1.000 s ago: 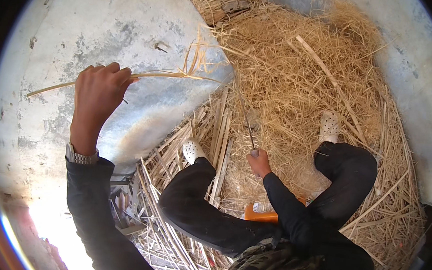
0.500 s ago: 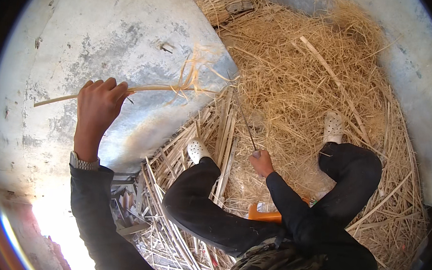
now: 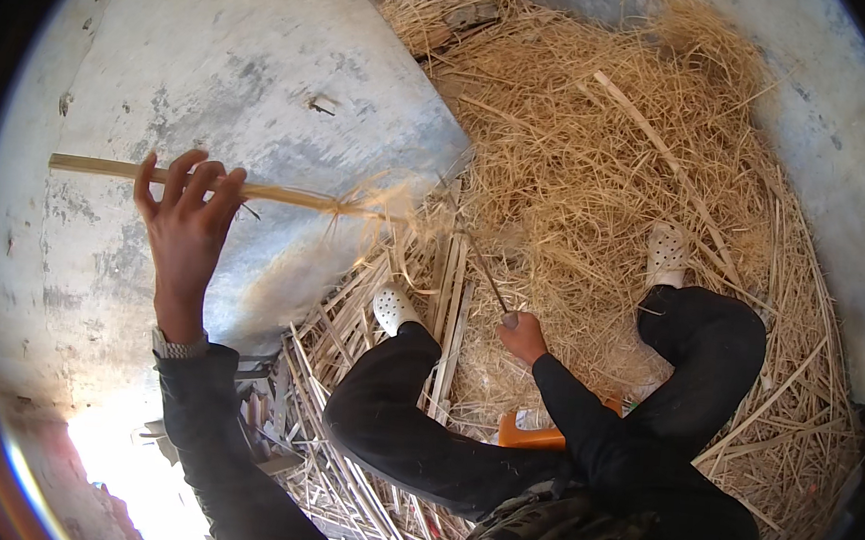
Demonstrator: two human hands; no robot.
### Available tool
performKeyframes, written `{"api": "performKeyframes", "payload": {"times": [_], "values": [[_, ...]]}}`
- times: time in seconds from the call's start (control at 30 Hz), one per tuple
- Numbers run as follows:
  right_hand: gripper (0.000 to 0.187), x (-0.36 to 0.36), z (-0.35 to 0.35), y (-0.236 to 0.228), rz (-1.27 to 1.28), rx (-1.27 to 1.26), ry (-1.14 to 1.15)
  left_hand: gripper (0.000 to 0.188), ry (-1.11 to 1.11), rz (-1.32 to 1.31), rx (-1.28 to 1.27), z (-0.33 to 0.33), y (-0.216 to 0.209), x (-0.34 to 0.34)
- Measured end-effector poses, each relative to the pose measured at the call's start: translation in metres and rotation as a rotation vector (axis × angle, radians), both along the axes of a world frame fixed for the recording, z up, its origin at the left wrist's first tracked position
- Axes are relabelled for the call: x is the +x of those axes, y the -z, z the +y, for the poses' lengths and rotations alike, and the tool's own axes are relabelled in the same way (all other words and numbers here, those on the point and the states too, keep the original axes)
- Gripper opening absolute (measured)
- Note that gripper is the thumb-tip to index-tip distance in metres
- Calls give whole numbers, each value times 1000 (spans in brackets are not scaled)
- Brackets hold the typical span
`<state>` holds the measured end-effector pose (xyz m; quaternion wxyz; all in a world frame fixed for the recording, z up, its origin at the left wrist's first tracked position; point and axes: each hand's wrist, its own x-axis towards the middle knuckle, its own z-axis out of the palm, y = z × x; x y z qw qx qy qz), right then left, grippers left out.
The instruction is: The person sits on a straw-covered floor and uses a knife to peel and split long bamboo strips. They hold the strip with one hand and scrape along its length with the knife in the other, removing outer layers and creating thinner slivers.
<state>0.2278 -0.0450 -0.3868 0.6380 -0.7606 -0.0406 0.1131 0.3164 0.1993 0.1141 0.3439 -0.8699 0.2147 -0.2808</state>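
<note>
In the head view, the left hand point(image 3: 186, 238) is raised before the plastered wall point(image 3: 215, 74), near that wall's lower right edge, its four fingers spread across a pale strip point(image 3: 292, 198). The strip stands almost level in the air, its plain end out to the left and its frayed end, thick with curled shavings point(image 3: 397, 202), at the wall's right corner. The right hand point(image 3: 524, 339), low over the middle of the floor, has its fingers wrapped round the handle of a long thin blade point(image 3: 484, 271), whose tip slants up and left near the frayed end. The left thumb is hidden and the shavings blur, so I cannot tell whether that hand pinches the strip or whether the blade touches it.

A heap of fine straw point(image 3: 601, 161) fills the floor's far edge, and split sticks point(image 3: 452, 271) lie beside the left shoe point(image 3: 393, 309).

To work cleanly here, I would judge it best to back the strip firmly with the thumb, hold the blade nearly flat to it, take thin even strokes, and keep both knees clear of the edge.
</note>
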Motion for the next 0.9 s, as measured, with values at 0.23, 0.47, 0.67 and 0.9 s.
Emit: {"api": "performKeyframes", "payload": {"times": [0.23,0.47,0.67,0.9], "values": [[26,-6,-16,-27,593,141,61,50,-58,-333,-75,2,54,-5],[23,-3,-22,-31,650,141,76,87,483,-393,-1679,-2,162,-17],[21,-2,-20,-41,589,55,-45,73,710,345,-2431,-1,180,-5],[20,5,-7,-53,509,190,-35,70,621,-180,-2626,-62,147,27]]}}
